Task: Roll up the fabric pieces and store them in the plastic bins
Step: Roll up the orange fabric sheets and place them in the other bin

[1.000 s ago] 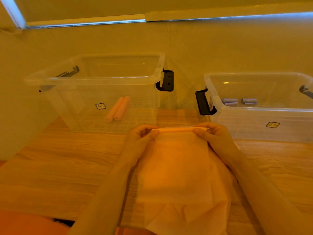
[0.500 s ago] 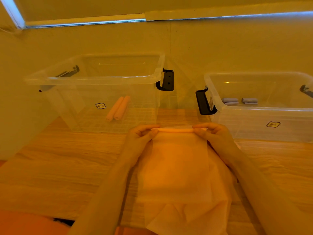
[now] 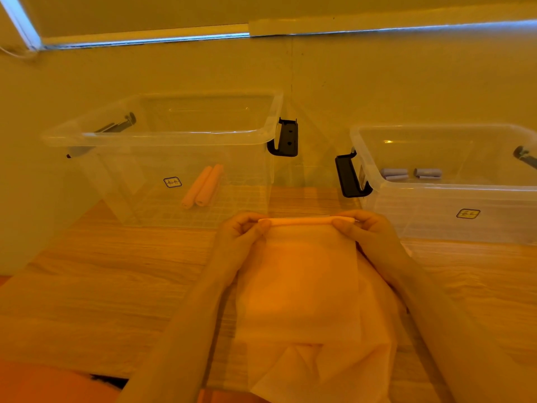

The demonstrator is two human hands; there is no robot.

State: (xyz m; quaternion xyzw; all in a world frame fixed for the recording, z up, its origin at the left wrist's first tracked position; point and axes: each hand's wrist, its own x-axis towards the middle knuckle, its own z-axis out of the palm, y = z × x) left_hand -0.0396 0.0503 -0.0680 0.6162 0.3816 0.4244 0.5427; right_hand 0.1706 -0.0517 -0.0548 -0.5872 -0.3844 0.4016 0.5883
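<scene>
Left hand (image 3: 241, 234) and right hand (image 3: 369, 232) pinching rolled edge of orange fabric (image 3: 302, 286) (both hands gripping), wooden table (image 3: 101, 286)

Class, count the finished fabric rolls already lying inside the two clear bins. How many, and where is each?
4, perhaps more hidden. Two orange rolls lie side by side in the left bin; two grey rolls lie in the right bin.

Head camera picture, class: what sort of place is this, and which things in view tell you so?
Probably a sorting or packing workstation indoors. A wooden table stands against a plain wall, with two clear plastic bins holding colour-sorted fabric rolls, while both hands roll another fabric piece.
</scene>
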